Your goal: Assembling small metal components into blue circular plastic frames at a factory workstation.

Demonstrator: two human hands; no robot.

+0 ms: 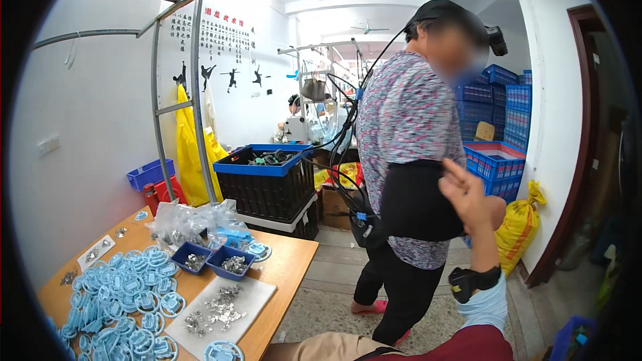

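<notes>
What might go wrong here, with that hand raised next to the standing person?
The right hand is raised right beside a standing person with loose cables hanging at the waist; it might snag them. Blue rings and a white board of metal bits lie at the table edge and may get knocked off.

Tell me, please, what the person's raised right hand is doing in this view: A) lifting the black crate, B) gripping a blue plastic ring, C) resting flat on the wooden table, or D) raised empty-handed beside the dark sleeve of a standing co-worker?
D: the right hand is raised with open fingers and holds nothing, right by the standing person's dark sleeve, well away from the wooden table and the blue rings.
</notes>
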